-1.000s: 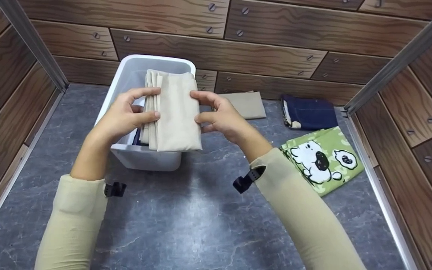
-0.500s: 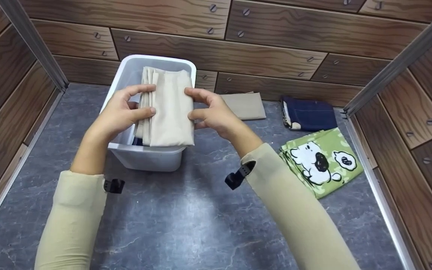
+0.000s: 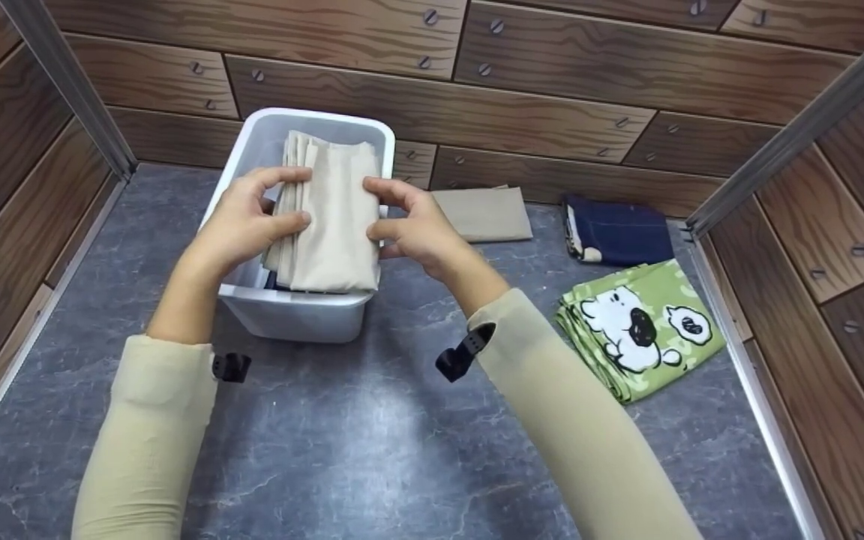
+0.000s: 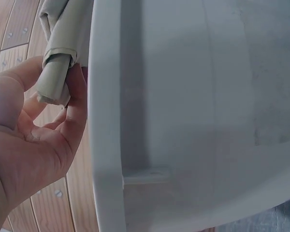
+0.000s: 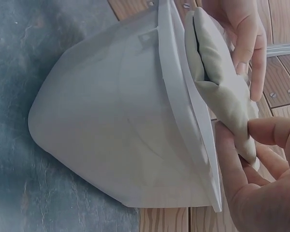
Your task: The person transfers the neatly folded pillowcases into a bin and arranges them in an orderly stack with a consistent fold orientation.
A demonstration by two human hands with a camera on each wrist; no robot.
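Note:
A folded cream cloth (image 3: 338, 217) in several layers lies over the mouth of a white plastic bin (image 3: 293, 320). My left hand (image 3: 244, 217) grips its left folds, thumb on top and fingers below. On the opposite side, my right hand (image 3: 421, 229) pinches the right edge between thumb and fingers. The left wrist view shows the rolled edge of the cloth (image 4: 63, 53) between thumb and fingers, just beyond the bin's rim (image 4: 105, 121). In the right wrist view the cloth (image 5: 224, 96) is tilted above the rim. A little dark blue fabric shows inside the bin; the rest is hidden.
Along the back wall lie a folded beige cloth (image 3: 484, 214) and a folded navy cloth (image 3: 619, 231). A folded green cloth with a white dog print (image 3: 642, 326) lies at the right. Wood-patterned walls (image 3: 552, 90) enclose the grey floor (image 3: 357, 435).
Both hands have shifted left with the cream cloth and slightly back, so it sits more over the bin's opening. The other folded cloths have stayed in place.

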